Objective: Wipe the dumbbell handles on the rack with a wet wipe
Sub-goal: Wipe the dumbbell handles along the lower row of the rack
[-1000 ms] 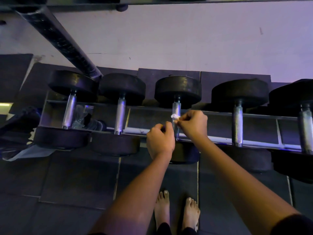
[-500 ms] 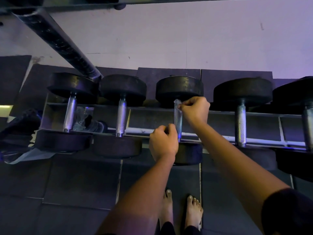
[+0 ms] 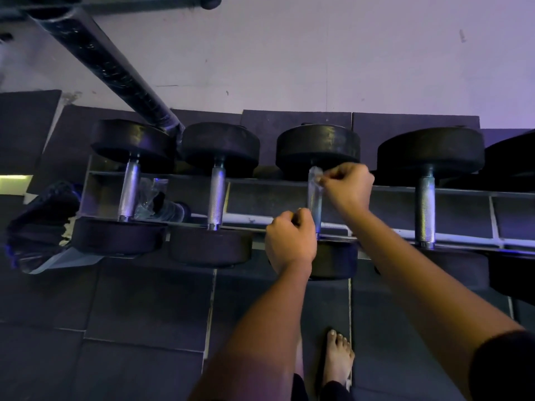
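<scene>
Several black dumbbells with knurled silver handles lie across a dark metal rack [image 3: 260, 183]. A thin translucent wet wipe [image 3: 313, 183] is stretched lengthwise over the handle of the third dumbbell [image 3: 316, 211]. My right hand [image 3: 348, 189] pinches the wipe's far end, close to the far weight head. My left hand [image 3: 289, 241] is curled at the handle's near end and appears to pinch the wipe's other end. The neighbouring handles, the first [image 3: 129, 192], the second [image 3: 217, 195] and the fourth [image 3: 425, 209], are bare.
A thick black slanted post [image 3: 107, 65] meets the rack at its far left corner. A dark bag [image 3: 37, 227] sits left of the rack, and clear plastic [image 3: 156, 202] lies behind the first handles. My bare foot [image 3: 338, 357] stands on dark floor mats below.
My right hand moved from mid-handle up to the far end, pulling the wipe out along the handle. My left hand stayed at the near end.
</scene>
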### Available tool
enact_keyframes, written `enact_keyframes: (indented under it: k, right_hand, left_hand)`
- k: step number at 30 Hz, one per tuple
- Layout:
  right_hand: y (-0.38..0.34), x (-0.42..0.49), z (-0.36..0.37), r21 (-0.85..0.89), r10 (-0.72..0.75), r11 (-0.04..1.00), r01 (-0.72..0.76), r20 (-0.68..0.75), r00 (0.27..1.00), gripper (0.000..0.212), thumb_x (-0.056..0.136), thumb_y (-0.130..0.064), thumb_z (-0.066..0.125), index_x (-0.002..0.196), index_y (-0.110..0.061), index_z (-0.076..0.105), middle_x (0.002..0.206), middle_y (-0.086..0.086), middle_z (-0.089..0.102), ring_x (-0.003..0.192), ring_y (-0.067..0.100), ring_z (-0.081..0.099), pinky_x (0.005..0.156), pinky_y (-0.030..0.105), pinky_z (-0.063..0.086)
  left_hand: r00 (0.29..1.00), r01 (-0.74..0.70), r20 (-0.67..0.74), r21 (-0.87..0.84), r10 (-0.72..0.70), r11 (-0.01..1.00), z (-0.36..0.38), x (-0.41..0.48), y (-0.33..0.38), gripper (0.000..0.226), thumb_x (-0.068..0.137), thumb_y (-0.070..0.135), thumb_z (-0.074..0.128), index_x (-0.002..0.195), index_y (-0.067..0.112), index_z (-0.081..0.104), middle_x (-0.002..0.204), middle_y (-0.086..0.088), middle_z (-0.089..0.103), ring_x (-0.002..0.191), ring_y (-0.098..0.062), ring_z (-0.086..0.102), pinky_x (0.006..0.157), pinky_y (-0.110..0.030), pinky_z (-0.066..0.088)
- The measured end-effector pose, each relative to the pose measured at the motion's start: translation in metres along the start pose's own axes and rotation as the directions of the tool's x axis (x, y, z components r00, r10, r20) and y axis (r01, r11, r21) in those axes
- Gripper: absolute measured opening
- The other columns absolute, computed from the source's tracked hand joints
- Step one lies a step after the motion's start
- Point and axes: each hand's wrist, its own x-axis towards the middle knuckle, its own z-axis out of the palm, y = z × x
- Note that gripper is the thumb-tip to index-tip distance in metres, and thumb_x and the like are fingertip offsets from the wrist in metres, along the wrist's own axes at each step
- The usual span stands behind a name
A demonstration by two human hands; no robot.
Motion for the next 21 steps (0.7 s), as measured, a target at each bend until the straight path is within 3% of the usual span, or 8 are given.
enact_keyframes:
  k: [3, 7, 12, 14, 17, 21]
  right_hand:
    - [-0.004, 0.004, 0.002, 0.017, 0.008, 1.000, -0.008, -0.019, 1.000, 0.009, 0.077, -0.014, 0.080, 0.074, -0.013, 0.071, 0.077, 0.001, 0.070, 0.076, 0.012, 0.067, 0.078, 0.034, 0.058]
    - [0.020, -0.026, -0.002, -0.099, 0.085, 0.992, -0.078, 0.070, 0.994, 0.015, 0.073, -0.019, 0.082, 0.065, -0.015, 0.070, 0.072, 0.002, 0.070, 0.072, 0.015, 0.068, 0.074, 0.039, 0.059]
    - [0.034, -0.049, -0.008, -0.148, 0.104, 0.986, -0.081, 0.154, 0.983, 0.014, 0.076, -0.012, 0.080, 0.066, -0.012, 0.070, 0.071, 0.003, 0.069, 0.070, 0.015, 0.067, 0.070, 0.041, 0.060]
    - [0.027, -0.039, -0.005, -0.100, 0.079, 0.993, -0.068, 0.106, 0.991, 0.013, 0.075, -0.014, 0.080, 0.067, -0.016, 0.070, 0.072, 0.002, 0.070, 0.070, 0.015, 0.068, 0.070, 0.040, 0.060]
    - [0.007, -0.012, 0.001, -0.012, 0.043, 0.999, -0.043, 0.003, 0.999, 0.010, 0.078, -0.015, 0.079, 0.072, -0.016, 0.070, 0.078, 0.001, 0.070, 0.073, 0.010, 0.066, 0.073, 0.029, 0.057]
    - [-0.006, 0.002, 0.004, 0.045, 0.039, 0.998, -0.037, -0.052, 0.998, 0.014, 0.078, -0.015, 0.078, 0.069, -0.016, 0.068, 0.076, 0.001, 0.069, 0.075, 0.010, 0.066, 0.067, 0.021, 0.052]
  left_hand:
    - [1.000, -0.005, 0.003, 0.004, 0.005, 1.000, 0.000, 0.000, 0.000, 0.034, 0.094, 0.034, 0.049, 0.067, 0.017, 0.058, 0.057, 0.007, 0.051, 0.052, -0.005, 0.048, 0.042, -0.020, 0.026]
    - [1.000, -0.005, -0.004, 0.016, 0.005, 1.000, 0.000, 0.000, 0.000, 0.034, 0.094, 0.034, 0.050, 0.064, 0.019, 0.055, 0.057, 0.006, 0.050, 0.051, -0.005, 0.046, 0.043, -0.021, 0.025]
    - [1.000, 0.005, 0.004, -0.002, -0.005, 1.000, 0.001, 0.001, -0.001, 0.032, 0.094, 0.036, 0.050, 0.068, 0.018, 0.059, 0.059, 0.007, 0.052, 0.053, -0.005, 0.049, 0.042, -0.018, 0.027]
    - [1.000, 0.007, 0.005, -0.012, -0.007, 1.000, 0.001, 0.001, -0.001, 0.033, 0.093, 0.035, 0.051, 0.065, 0.020, 0.056, 0.057, 0.006, 0.051, 0.051, -0.005, 0.048, 0.043, -0.019, 0.027]
    - [1.000, -0.007, 0.013, -0.011, 0.007, 1.000, 0.001, 0.000, -0.001, 0.036, 0.094, 0.035, 0.050, 0.061, 0.021, 0.052, 0.055, 0.006, 0.051, 0.050, -0.005, 0.048, 0.044, -0.019, 0.028]
    - [1.000, 0.003, 0.026, -0.014, -0.003, 1.000, 0.001, 0.001, -0.002, 0.033, 0.094, 0.035, 0.050, 0.064, 0.021, 0.055, 0.057, 0.007, 0.052, 0.051, -0.004, 0.049, 0.044, -0.018, 0.029]
